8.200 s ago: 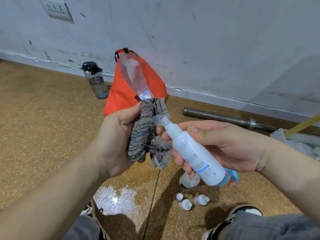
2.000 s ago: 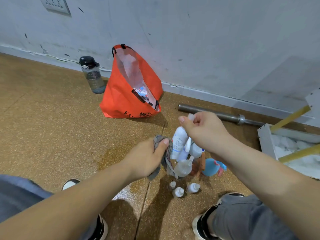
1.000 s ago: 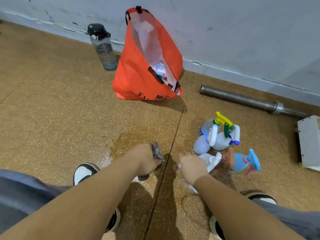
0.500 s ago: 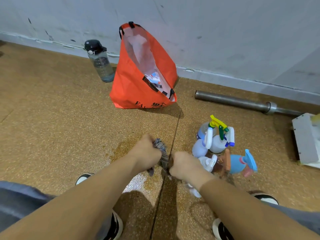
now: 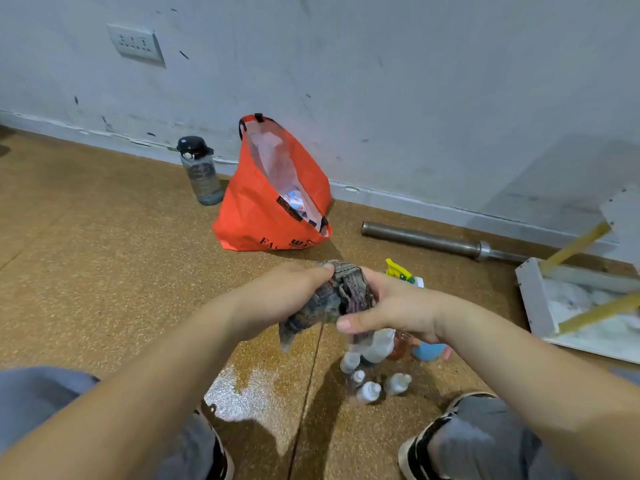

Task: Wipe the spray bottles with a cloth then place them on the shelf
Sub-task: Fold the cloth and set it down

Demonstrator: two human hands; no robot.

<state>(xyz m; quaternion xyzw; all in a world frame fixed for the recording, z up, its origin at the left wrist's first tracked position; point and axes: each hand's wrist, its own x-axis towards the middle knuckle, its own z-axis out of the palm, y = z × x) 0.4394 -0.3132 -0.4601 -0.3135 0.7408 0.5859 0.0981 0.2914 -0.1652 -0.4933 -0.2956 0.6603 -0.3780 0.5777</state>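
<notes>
Wiping step: both hands bunch the cloth (image 5: 337, 296) above the floor.
Left hand (image 5: 287, 299) and right hand (image 5: 398, 306) grip cloth; spray bottles (image 5: 372, 348) clustered on floor below; next, likely lift one; shelf (image 5: 535, 299) right.

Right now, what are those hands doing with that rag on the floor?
A person crouching on the brown speckled floor holds a striped grey cloth bunched between the left hand and right hand. No bottle is clearly in either hand. Under the hands stands a cluster of white plastic spray bottles and three small white bottles, all on the floor. An orange fabric bag leans by the wall.
</notes>
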